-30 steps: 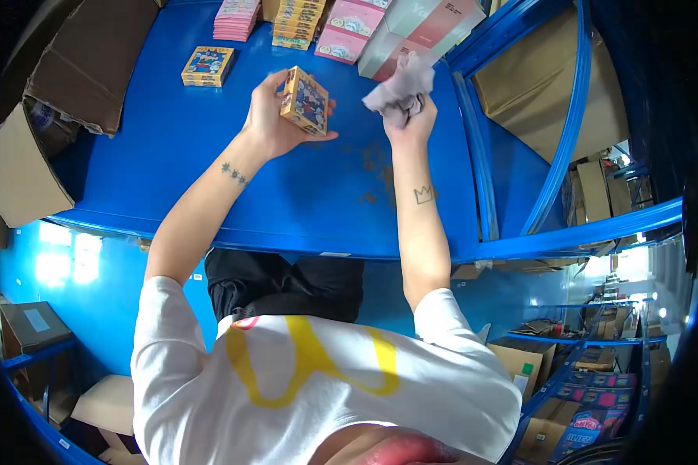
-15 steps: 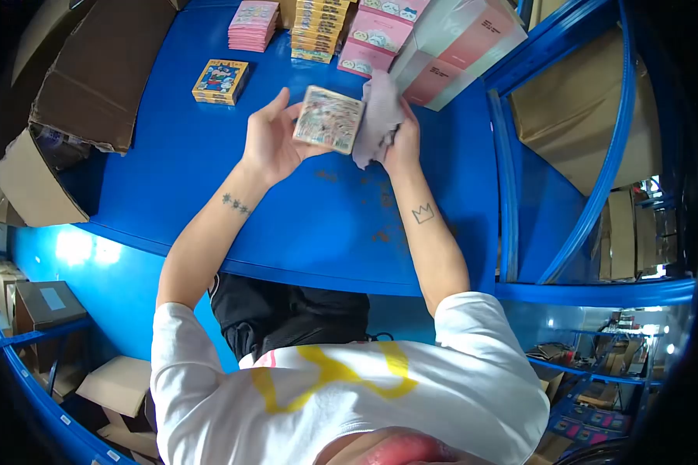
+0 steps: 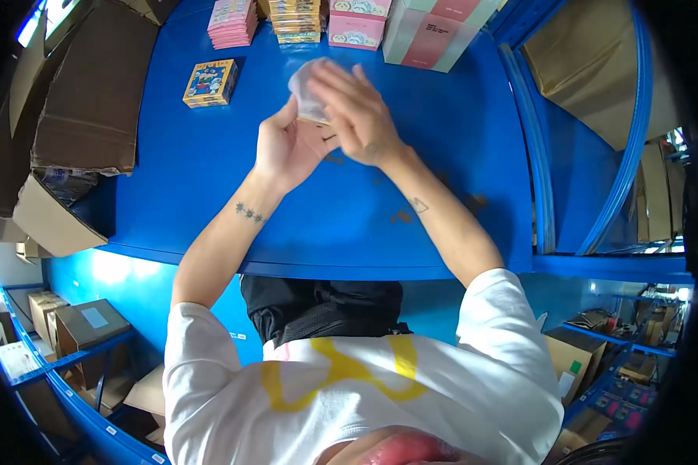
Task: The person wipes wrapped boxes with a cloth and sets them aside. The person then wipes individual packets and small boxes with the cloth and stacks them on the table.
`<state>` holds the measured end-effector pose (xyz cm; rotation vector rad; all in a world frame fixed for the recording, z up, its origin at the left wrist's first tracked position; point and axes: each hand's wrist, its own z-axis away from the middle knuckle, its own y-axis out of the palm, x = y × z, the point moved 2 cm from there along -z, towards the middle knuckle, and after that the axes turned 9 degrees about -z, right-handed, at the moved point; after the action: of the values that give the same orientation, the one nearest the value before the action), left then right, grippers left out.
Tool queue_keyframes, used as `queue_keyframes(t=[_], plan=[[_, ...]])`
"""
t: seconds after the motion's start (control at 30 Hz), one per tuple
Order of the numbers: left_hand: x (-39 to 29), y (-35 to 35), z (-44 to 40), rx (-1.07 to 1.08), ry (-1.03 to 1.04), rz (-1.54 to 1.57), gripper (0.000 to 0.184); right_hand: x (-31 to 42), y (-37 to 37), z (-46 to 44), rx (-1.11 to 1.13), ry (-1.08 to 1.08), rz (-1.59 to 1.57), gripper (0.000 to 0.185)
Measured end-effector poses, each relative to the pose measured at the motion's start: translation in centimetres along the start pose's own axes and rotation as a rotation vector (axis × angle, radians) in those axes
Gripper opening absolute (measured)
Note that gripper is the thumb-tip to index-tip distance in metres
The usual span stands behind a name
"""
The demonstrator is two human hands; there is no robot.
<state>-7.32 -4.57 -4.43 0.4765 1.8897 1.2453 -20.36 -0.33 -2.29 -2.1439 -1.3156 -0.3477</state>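
My left hand (image 3: 287, 147) is closed around a small flat box (image 3: 313, 121), of which only a thin lower edge shows. A pale lilac cloth (image 3: 302, 84) covers the box's upper face. Over it lies my right hand (image 3: 355, 112), blurred by motion, its fingers extended and pressing the cloth against the box. To the left, on the blue table (image 3: 186, 186), rests a yellow illustrated card box (image 3: 209, 83), apart from both hands.
Along the table's far side stand a pink stack of packs (image 3: 233, 23), a yellow stack of boxes (image 3: 295, 22), pink boxes (image 3: 355, 31) and a white-and-pink carton (image 3: 428, 39). An open brown cardboard box (image 3: 85, 101) borders the left; a blue shelf frame (image 3: 531, 147) borders the right.
My right hand has moved left with the cloth, from beside the box to over its face. The box's printed face is now covered. The view has shifted slightly.
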Motion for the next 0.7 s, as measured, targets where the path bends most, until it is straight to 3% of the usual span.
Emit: queue_keyframes(t=[0.1,0.23,0.43,0.5,0.53,0.6,0.7], plan=[[0.3,1.8,0.1,-0.011,-0.018,-0.103,0.044,-0.1,-1.2,-0.3,-0.057,0.056,0.015,0.035],[-1.8,2.5,0.8,-0.119,-0.007,-0.025,0.042,2.2,1.0,0.4,0.189,-0.113,0.060,0.038],[-1.4,2.5,0.3,-0.103,0.047,0.030,0.043,0.7,-1.4,-1.3,-0.007,-0.025,-0.031,0.046],[-0.7,3.2,0.5,-0.164,0.080,-0.239,0.046,0.5,-2.2,-1.4,-0.051,0.000,0.007,0.049],[-0.5,3.5,0.6,-0.195,0.095,-0.376,0.048,0.1,-2.9,-1.4,-0.131,0.254,-0.072,0.048],[-0.6,3.8,0.6,-0.228,0.110,-0.512,0.050,0.1,-3.9,-1.8,-0.208,0.510,-0.151,0.048],[-1.2,4.0,0.6,-0.204,0.128,-0.992,0.062,0.8,-5.0,-2.6,-0.128,0.534,-0.457,0.043]])
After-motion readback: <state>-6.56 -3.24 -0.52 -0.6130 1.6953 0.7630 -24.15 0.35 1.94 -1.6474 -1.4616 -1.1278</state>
